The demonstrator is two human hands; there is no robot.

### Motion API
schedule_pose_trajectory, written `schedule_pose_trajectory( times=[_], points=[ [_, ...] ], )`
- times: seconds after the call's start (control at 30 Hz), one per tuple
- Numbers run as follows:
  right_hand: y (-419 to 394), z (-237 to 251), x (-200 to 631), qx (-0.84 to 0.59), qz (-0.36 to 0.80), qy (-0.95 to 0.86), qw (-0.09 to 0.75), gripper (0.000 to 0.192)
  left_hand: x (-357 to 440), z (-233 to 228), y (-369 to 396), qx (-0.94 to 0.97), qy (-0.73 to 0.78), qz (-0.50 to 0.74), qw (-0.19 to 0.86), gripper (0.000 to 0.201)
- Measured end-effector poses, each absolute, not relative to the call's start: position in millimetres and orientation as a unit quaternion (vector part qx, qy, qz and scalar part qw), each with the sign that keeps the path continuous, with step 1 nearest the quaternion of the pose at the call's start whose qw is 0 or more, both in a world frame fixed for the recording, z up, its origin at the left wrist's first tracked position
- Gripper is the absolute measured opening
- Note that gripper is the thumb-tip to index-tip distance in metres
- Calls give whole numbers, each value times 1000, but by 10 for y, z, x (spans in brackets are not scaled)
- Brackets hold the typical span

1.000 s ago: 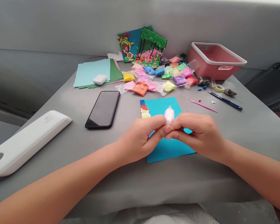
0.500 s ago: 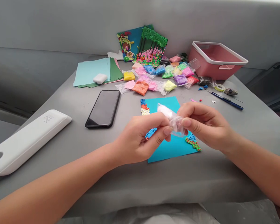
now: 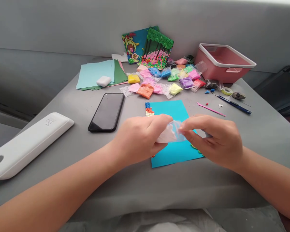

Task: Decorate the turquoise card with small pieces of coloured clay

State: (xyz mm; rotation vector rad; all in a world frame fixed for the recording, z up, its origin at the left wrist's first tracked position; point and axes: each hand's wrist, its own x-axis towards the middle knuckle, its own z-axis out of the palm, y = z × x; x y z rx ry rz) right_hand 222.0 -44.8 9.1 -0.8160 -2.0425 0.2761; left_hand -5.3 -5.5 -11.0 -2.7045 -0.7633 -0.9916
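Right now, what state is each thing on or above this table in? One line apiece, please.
Clear bag: white material inside, mouth unclear
Left grip: closed on the bag
Right grip: pinching the bag
Blue sheet: flat, partly beaded
Phone: face up, screen dark
White device: digits showing
Pink basket: upright, lidless
Two pictures: propped up
Pink tool: lying flat

The bag (image 3: 168,133) is above the sheet (image 3: 174,154), phone (image 3: 106,111) left, packets (image 3: 174,76) behind

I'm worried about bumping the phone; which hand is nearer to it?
Left. The left hand is right of the phone, slightly nearer the viewer; the right hand is farther right, pinching the plastic bag.
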Motion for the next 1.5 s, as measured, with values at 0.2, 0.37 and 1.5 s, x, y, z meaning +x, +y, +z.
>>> schedule_pose_trajectory(
  times=[0.2, 0.37, 1.5],
  points=[
    [-380, 114, 2277, -332, 156, -837, 405, 9, -49, -83, -119, -899, -281, -313, 123, 20],
    [-407, 43, 2228, -356, 176, -829, 393, 6, -16, -47, -157, -914, -258, -287, 123, 21],
    [-294, 179, 2287, -490, 225, -683, 493, 11, 8, -2, -102, -870, -441, -188, -119, 48]
  ],
)
